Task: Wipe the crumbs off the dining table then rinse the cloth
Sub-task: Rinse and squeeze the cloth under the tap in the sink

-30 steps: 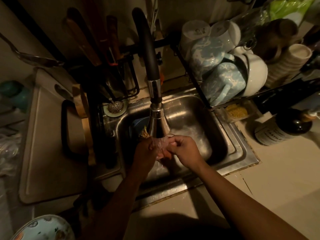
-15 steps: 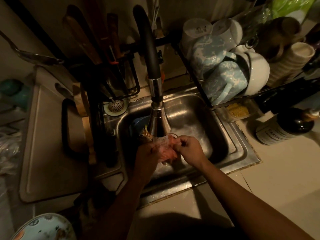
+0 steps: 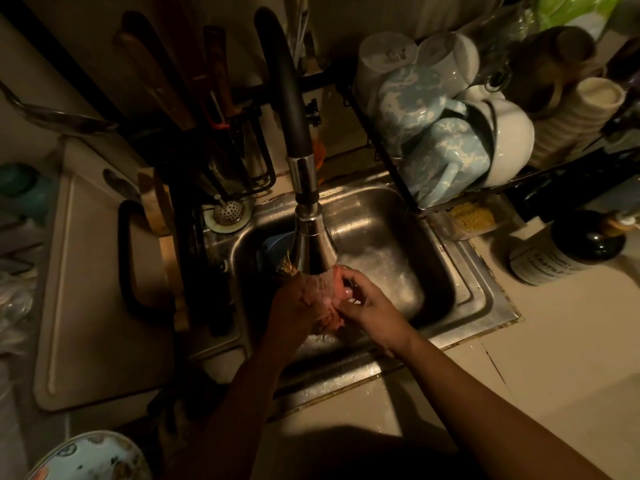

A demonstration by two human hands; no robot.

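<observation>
Cloth (image 3: pixel 329 301) pink-red. Tap (image 3: pixel 287 98): black neck, chrome spray head. Sink (image 3: pixel 467 296) steel grey; bowl (image 3: pixel 273 244) inside it blue. Far right: mugs (image 3: pixel 446 157) pale blue with white marbling, cups (image 3: pixel 512 140) plain white, ribbed cup (image 3: pixel 585 112) cream. Sponge (image 3: pixel 472 216) yellow. Bottle (image 3: pixel 568 251) dark, white label, black lettering. Board (image 3: pixel 86 289) at left cream. Plate (image 3: pixel 86 459) near left pale blue, small dark motifs. Desk (image 3: pixel 571 341) beige.

Dim, warm light falls on a pale tiled bench (image 3: pixel 571 341). A dark wire dish rack (image 3: pixel 378 140) crowded with mugs (image 3: pixel 446 157) stands back right. A pale cutting board (image 3: pixel 97 306) lies left, below the shadowed wall (image 3: pixel 69 46).
</observation>
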